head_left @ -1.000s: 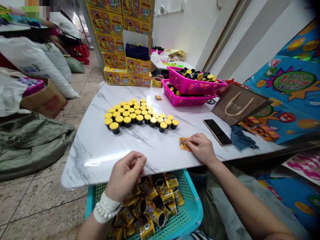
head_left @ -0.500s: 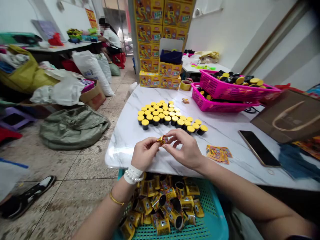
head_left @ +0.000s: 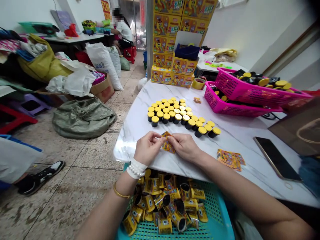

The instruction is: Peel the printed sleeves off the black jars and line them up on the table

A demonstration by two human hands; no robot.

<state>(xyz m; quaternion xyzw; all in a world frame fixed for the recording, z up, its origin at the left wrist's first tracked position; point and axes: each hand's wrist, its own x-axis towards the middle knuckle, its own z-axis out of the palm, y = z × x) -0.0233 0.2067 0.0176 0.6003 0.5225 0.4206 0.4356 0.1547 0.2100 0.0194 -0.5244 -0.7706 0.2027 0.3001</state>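
Observation:
Over the front of the table, my left hand (head_left: 148, 147) and my right hand (head_left: 185, 146) pinch a small flat printed wrapper (head_left: 168, 146), orange and yellow, from its two sides. A pile of similar flat printed wrappers (head_left: 229, 160) lies to the right of my right hand. Beyond my hands stand several small black cups with yellow lids (head_left: 165, 117), grouped close together. Below the table edge, a teal basket (head_left: 220, 216) holds many black cups in yellow printed wrappers (head_left: 165, 226).
Two stacked pink baskets (head_left: 232, 105) with black and yellow pieces stand at the back right. A phone (head_left: 276, 158) lies on the right of the table. Printed cartons (head_left: 163, 61) are stacked at the back. A grey-green sack (head_left: 82, 118) lies on the floor; a person (head_left: 123, 33) sits far off.
The wrapper, crumpled and edge-on before, now lies flat toward me between my fingers. My right hand's fingers have closed in. The view has shifted left.

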